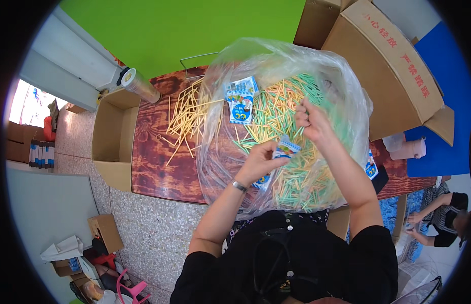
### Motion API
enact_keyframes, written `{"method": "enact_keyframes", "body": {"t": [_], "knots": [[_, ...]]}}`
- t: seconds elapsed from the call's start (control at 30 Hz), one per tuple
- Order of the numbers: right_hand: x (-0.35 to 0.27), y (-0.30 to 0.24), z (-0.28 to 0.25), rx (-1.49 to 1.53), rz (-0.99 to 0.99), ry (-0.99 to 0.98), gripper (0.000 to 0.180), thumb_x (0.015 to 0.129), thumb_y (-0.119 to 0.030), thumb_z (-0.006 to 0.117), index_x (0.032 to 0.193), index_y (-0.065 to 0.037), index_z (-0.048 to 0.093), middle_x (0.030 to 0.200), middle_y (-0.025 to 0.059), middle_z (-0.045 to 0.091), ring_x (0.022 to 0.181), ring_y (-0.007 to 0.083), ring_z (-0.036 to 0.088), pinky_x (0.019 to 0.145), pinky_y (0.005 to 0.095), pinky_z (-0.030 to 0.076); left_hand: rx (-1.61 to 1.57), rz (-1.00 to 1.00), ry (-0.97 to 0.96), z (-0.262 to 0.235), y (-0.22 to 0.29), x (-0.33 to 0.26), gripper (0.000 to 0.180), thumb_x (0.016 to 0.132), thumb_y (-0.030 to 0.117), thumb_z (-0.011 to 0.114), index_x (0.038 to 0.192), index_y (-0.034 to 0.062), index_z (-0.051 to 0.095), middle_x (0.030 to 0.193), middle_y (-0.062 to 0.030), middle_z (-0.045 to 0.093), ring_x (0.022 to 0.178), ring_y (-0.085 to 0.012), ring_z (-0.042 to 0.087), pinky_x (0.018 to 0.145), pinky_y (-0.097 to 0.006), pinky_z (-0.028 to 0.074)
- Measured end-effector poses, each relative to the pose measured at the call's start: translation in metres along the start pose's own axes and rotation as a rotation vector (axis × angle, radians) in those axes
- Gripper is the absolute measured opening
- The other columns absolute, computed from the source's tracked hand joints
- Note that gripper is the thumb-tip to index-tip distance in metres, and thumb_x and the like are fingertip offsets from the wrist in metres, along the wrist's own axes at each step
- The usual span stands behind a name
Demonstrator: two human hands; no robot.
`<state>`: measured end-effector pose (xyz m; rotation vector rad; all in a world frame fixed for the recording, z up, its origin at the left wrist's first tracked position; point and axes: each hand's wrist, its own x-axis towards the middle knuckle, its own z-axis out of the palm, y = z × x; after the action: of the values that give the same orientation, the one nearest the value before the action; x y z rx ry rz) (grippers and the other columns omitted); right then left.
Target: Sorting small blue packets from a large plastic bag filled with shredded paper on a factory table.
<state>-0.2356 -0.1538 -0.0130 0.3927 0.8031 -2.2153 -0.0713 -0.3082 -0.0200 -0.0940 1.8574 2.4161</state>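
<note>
Seen from above over a dark red-brown wooden table: a big clear plastic bag, mouth open toward the person, heaped with thin green, yellow and orange sticks. Inside the bag, toward its far left, a small blue-and-white printed packet lying on the sticks. Left hand inside the bag's mouth, fingers curled around another small blue-and-white packet, its top edge poking up past the thumb; a watch on that wrist. Right hand raised just above and to the right of it, fingertips pinched together on what looks like a few sticks, though too small to tell for sure. Outside the bag, on the bare table to its left, a loose pile of yellow sticks, scattered and apart from the bagged ones. Off the table's left edge, an open cardboard box, nothing visible in it. Beyond the bag to the right, a large closed cardboard carton tilted against the table's corner. At the far right, another seated person, hands well apart from the bag.
</note>
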Motion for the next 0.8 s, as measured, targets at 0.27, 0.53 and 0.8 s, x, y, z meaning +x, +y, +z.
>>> {"method": "enact_keyframes", "body": {"t": [0.27, 0.53, 0.8], "knots": [[-0.027, 0.051, 0.002, -0.115, 0.023, -0.007, 0.026, 0.097, -0.034, 0.054, 0.092, -0.01, 0.046, 0.074, 0.002, 0.051, 0.064, 0.0136, 0.051, 0.053, 0.0294, 0.047, -0.066, -0.004, -0.146, 0.008, -0.012, 0.012, 0.018, 0.082, 0.011, 0.072, 0.098, 0.004, 0.067, 0.084, 0.0047, 0.063, 0.071, -0.0011, 0.052, 0.061, -0.019, 0.042], [-0.032, 0.053, -0.003, -0.147, -0.135, 0.044, 0.021, 0.097, -0.029, 0.054, 0.092, -0.009, 0.049, 0.08, 0.0035, 0.055, 0.068, 0.0132, 0.055, 0.058, 0.0295, 0.049, -0.362, -0.082, -0.058, 0.008, -0.014, 0.001, 0.02, 0.085, 0.007, 0.068, 0.103, 0.0018, 0.065, 0.096, -0.0012, 0.067, 0.085, -0.0068, 0.061, 0.076, -0.025, 0.05], [-0.061, 0.06, 0.005, -0.441, -0.118, 0.15, 0.024, 0.1, -0.03, 0.048, 0.09, -0.008, 0.05, 0.079, 0.0013, 0.05, 0.075, 0.0122, 0.053, 0.065, 0.0303, 0.046, -0.332, -0.05, 0.046, -0.004, -0.01, 0.009, 0.02, 0.088, 0.011, 0.067, 0.104, -0.0008, 0.065, 0.095, -0.0025, 0.068, 0.083, -0.0062, 0.062, 0.073, -0.023, 0.051]]}}
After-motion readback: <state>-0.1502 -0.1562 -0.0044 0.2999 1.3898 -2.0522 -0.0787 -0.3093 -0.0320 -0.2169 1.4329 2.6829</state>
